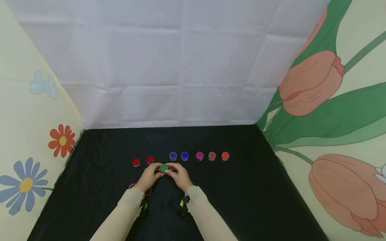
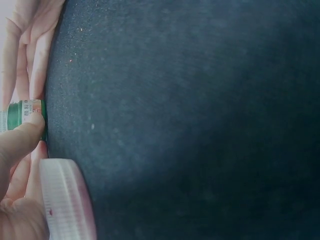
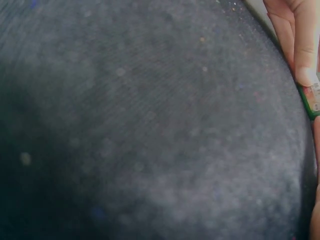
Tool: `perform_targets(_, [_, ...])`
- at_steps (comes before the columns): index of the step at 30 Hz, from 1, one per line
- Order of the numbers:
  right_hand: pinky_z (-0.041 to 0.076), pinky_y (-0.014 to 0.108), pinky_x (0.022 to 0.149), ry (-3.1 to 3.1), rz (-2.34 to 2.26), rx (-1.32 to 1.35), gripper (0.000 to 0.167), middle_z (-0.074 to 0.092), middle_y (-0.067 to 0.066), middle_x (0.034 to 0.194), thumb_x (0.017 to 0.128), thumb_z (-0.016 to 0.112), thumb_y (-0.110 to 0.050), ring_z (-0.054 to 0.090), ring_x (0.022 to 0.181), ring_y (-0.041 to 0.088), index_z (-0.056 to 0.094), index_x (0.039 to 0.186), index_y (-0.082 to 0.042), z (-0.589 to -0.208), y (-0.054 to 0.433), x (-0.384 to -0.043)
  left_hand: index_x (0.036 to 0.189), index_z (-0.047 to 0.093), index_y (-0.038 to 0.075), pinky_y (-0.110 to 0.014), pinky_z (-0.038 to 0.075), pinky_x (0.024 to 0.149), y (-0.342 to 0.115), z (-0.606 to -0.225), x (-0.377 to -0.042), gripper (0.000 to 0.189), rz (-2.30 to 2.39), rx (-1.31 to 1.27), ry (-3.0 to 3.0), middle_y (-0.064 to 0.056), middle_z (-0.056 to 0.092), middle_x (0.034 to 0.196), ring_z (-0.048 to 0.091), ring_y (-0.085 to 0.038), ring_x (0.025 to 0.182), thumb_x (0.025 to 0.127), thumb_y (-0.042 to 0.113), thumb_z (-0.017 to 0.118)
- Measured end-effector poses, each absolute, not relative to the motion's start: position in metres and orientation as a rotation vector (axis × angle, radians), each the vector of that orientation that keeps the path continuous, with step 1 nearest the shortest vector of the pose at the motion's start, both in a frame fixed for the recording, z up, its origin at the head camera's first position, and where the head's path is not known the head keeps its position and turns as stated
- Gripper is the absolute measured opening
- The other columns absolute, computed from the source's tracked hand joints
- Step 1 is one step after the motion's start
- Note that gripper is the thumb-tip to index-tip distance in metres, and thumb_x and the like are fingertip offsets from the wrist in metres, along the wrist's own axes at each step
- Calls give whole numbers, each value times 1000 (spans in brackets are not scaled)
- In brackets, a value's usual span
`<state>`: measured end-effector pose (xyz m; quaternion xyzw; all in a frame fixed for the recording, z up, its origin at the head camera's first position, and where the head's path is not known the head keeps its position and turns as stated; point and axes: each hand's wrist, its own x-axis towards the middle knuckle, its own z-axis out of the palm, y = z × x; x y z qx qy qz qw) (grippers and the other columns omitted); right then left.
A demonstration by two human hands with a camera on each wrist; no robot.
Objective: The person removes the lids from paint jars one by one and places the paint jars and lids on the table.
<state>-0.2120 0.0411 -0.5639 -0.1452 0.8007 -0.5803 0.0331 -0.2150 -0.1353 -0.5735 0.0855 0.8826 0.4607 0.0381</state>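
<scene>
A small green paint jar is held between both hands, over the black cloth. My left hand grips it from the left, with the thumb across its printed label in the left wrist view. From the other side my right hand pinches the same jar, whose green edge shows at the border of the right wrist view. Just behind the left hand stand two red paint jars, one nearer and one farther left. Two dark red jars are partly covered by the left wrist.
Beyond the right hand runs a row of jars: purple, blue, magenta, brown and orange. A clear ribbed jar looms close in the left wrist view. White cloth hangs behind the black-covered table.
</scene>
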Motion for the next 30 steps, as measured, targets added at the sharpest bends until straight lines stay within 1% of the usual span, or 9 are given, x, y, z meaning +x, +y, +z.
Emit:
perform_targets(3, [55,35,91,2459,-1789,-431,28,64,14,114,99,66,-11,64,105,29,68,126,-3,-580,41,-220,122,64,0,-51,52,95,-135,-573,-214,30,1420,252,2703,-15,61,115,63,-34,110,93,1,71])
perform_targets(5, [55,34,91,2455,-1807,-439,29,66,12,114,99,66,-13,65,104,27,68,127,-5,-585,42,-222,122,64,0,-51,52,93,-135,-572,-214,30,1409,259,2709,-16,61,114,63,-34,109,93,1,70])
perform_targets(10, [54,31,90,2439,-1858,-432,29,69,12,113,99,66,-12,65,101,24,67,127,-6,-586,43,-223,123,63,-1,-51,52,93,-135,-572,-213,30,1403,254,2706,-16,61,115,63,-35,109,94,1,70])
perform_targets(15, [53,28,86,2399,-1927,-375,28,67,18,112,99,66,-7,64,97,22,64,125,1,-571,44,-215,122,63,-1,-50,53,93,-135,-573,-214,29,1407,266,2711,-16,62,114,63,-35,109,94,1,70])
perform_targets(20, [52,21,82,2290,-2075,-335,28,66,25,114,97,67,-4,66,96,17,60,120,10,-553,49,-204,119,64,0,-49,54,92,-134,-574,-212,26,1396,249,2725,-16,62,113,64,-34,107,93,1,71])
perform_targets(23, [53,19,82,2241,-2172,-281,27,65,28,117,95,69,-1,67,99,19,58,115,13,-554,52,-203,118,64,1,-47,55,92,-132,-574,-211,26,1403,264,2724,-16,61,114,64,-34,108,93,-1,71])
perform_targets(26, [53,19,84,2193,-2231,-218,26,65,30,118,92,71,2,68,103,25,55,109,14,-555,56,-201,117,64,1,-45,56,91,-129,-573,-211,28,1412,273,2730,-17,61,113,65,-35,108,91,-2,73])
perform_targets(28, [53,18,84,2193,-2226,-194,26,65,31,116,90,72,4,67,104,28,54,106,13,-556,58,-199,117,64,0,-43,56,91,-129,-572,-212,30,1416,260,2731,-16,61,113,65,-34,108,89,-2,75])
perform_targets(30, [53,20,85,2219,-2194,-214,27,64,32,113,90,72,4,66,104,34,53,105,13,-555,61,-196,116,63,0,-43,56,91,-128,-570,-212,32,1401,246,2739,-16,62,112,65,-34,108,88,-1,77])
